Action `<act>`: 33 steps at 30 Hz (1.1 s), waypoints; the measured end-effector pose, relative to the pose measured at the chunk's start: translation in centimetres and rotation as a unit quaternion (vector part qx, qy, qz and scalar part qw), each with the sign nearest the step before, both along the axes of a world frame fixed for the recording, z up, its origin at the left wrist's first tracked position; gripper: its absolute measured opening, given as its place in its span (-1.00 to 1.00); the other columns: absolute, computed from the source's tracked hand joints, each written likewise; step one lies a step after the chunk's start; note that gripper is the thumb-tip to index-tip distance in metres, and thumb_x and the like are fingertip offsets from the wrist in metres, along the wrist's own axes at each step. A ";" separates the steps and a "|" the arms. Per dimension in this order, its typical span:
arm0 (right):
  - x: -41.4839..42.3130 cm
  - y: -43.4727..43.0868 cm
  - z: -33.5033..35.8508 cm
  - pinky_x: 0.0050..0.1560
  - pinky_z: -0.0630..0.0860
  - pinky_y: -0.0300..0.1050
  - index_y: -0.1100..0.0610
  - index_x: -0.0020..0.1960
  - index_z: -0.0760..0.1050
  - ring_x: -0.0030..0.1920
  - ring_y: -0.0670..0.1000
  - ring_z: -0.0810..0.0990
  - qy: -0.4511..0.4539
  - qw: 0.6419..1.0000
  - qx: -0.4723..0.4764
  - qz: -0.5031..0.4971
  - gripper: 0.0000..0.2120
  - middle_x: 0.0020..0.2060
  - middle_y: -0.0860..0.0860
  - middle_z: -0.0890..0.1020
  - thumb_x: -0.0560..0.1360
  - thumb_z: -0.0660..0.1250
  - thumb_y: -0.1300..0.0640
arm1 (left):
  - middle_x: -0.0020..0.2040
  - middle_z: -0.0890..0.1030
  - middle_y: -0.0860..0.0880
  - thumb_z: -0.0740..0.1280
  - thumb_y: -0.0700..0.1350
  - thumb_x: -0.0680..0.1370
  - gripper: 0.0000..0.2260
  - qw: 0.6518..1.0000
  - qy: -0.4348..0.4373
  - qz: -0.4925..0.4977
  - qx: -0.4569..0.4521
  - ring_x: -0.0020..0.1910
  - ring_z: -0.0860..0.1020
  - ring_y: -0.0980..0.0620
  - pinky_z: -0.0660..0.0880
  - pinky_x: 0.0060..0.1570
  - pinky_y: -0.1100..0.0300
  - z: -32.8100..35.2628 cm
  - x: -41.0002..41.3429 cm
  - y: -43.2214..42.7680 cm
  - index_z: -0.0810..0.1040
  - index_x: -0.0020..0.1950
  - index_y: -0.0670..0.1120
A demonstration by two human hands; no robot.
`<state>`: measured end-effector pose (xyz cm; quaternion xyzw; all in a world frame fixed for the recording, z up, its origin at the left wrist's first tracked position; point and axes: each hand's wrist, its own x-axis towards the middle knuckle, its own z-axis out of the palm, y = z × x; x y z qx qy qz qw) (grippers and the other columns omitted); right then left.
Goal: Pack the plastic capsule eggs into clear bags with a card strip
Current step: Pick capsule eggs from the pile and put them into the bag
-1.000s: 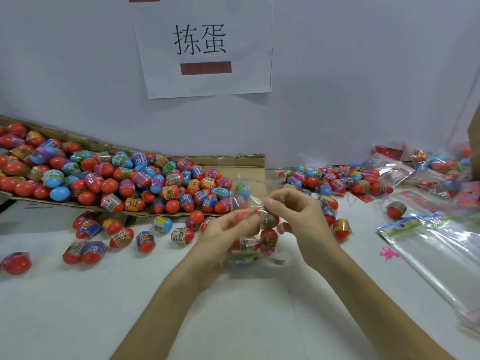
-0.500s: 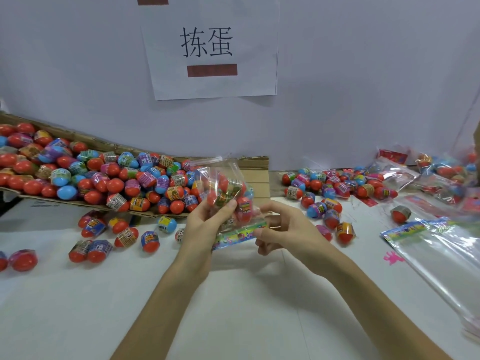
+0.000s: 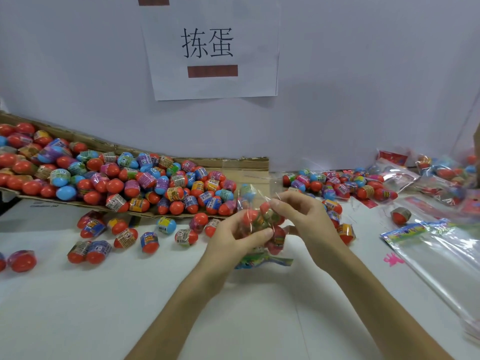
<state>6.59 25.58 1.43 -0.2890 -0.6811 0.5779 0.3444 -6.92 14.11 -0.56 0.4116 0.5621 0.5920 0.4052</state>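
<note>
head view: left hand [image 3: 232, 239] is curled round a filled clear bag [image 3: 261, 219], held just above the white table [image 3: 104, 307]. right hand [image 3: 305, 219] pinches the film at the bag's upper part. capsule eggs [image 3: 278, 236] sit inside; the card strip [image 3: 267, 262] is at its lower end. loose eggs [image 3: 135, 180] are heaped on cardboard [image 3: 249, 165] to the left. empty bags [image 3: 441, 258] lie to the right.

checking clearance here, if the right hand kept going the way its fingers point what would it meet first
The clear bag of eggs: fingers of the right hand point left and pinch its top. Just beyond, probably, the left hand holding the same bag.
</note>
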 end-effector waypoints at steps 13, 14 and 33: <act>-0.7 -0.6 -0.2 -0.33 0.57 -0.22 0.10 0.01 0.68 -0.11 -0.10 0.69 0.023 0.999 -0.027 -0.022 -0.88 -0.14 -0.03 0.71 0.61 0.35 0.18 | -0.03 0.76 0.00 0.32 -0.05 0.67 -0.79 0.985 -0.016 0.160 0.066 0.03 0.72 -0.01 0.65 -0.16 0.20 0.2 -0.2 0.3 0.76 0.01 0.10; -0.7 -0.7 -0.3 -0.31 0.60 -0.20 0.11 0.02 0.68 -0.09 -0.07 0.70 0.032 0.999 -0.031 -0.030 -0.89 -0.12 -0.02 0.72 0.60 0.37 0.20 | -0.02 0.76 0.01 0.32 -0.05 0.67 -0.80 0.983 -0.022 0.166 0.068 0.02 0.73 0.00 0.65 -0.19 0.20 0.2 0.0 0.3 0.75 0.03 0.10; -0.8 -0.6 -0.8 -0.11 0.64 -0.13 0.15 -0.04 0.62 -0.11 0.01 0.69 0.087 0.989 -0.116 -0.001 -0.93 -0.17 0.04 0.68 0.59 0.37 0.21 | -0.04 0.77 -0.09 0.42 0.04 0.57 -0.87 0.956 -0.156 0.228 0.098 -0.04 0.75 -0.09 0.70 -0.07 -0.02 0.4 -0.3 0.4 0.76 -0.09 0.09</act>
